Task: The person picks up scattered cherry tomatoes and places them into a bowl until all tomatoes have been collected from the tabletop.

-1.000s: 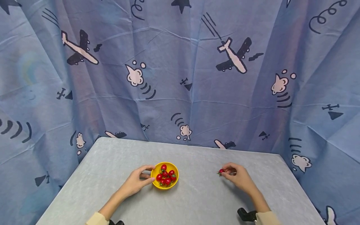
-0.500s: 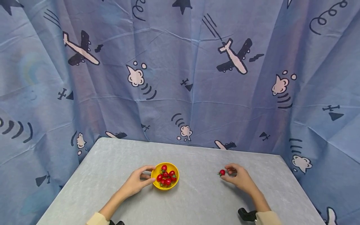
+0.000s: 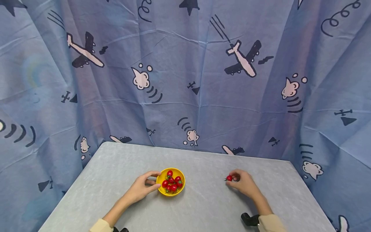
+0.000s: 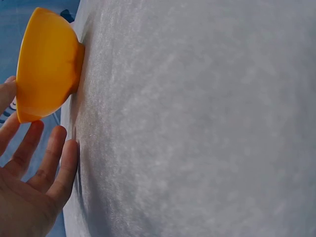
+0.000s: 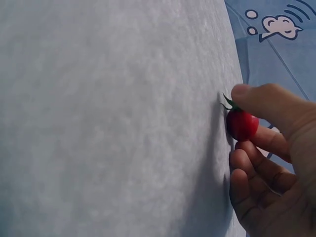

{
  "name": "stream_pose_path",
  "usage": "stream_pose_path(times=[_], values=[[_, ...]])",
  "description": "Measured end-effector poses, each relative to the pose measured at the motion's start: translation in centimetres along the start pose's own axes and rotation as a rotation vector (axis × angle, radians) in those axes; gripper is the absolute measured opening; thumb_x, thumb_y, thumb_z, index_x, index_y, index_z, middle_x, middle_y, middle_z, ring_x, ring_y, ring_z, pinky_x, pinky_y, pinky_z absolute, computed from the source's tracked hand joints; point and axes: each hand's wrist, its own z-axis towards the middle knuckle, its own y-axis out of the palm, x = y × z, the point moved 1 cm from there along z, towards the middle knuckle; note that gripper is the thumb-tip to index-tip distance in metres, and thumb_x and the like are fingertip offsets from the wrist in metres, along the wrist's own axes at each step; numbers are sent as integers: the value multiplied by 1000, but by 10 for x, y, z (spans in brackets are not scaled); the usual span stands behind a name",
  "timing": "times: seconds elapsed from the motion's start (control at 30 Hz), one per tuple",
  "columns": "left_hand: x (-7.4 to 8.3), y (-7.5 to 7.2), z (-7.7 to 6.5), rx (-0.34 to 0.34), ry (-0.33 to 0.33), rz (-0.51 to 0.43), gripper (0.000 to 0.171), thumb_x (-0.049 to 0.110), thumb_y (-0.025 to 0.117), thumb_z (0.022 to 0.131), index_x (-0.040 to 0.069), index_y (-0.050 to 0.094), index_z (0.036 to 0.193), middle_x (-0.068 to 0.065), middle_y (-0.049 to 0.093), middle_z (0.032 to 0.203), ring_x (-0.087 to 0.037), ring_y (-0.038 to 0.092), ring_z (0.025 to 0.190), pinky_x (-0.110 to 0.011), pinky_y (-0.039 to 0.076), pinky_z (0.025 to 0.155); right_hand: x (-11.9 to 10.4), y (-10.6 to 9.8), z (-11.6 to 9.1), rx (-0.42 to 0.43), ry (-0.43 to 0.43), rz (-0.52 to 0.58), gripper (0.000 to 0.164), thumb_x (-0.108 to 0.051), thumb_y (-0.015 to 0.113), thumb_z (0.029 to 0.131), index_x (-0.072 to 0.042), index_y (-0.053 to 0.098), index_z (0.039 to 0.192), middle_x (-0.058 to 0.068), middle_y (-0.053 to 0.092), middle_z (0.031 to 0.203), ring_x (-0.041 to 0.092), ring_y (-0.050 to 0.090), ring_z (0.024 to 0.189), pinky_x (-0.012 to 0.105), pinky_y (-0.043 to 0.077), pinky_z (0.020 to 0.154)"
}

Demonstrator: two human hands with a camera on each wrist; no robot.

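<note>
A yellow bowl stands left of the table's middle with several red cherry tomatoes inside. My left hand reaches its left side, thumb and fingertips at the rim, the other fingers spread and fairly straight in the left wrist view. At the right, a single cherry tomato with a green stem sits close over the tabletop. My right hand has its thumb on the stem side and its fingers curled against the opposite side, so the tomato lies between them.
The pale grey table is lit so that the hands cast soft shadows. A blue curtain printed with planes hangs behind and beside it. Each wrist carries a black camera mount.
The right thumb and fingers opened away from the single tomato half a second ago and have come in around it again, with the forearm shifting slightly left. Left hand and bowl hold still.
</note>
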Motion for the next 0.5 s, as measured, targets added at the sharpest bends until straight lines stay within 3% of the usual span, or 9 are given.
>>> stream_pose_path(times=[0.5], values=[[-3,1,1,1,3,28,46,16,76,95,1,60,136,-21,59,130,-28,68,98,-28,57,79,-1,0,3,-2,13,-2,27,-4,86,78,1,70,99,2,65,83,17,59,78,27,50,65]])
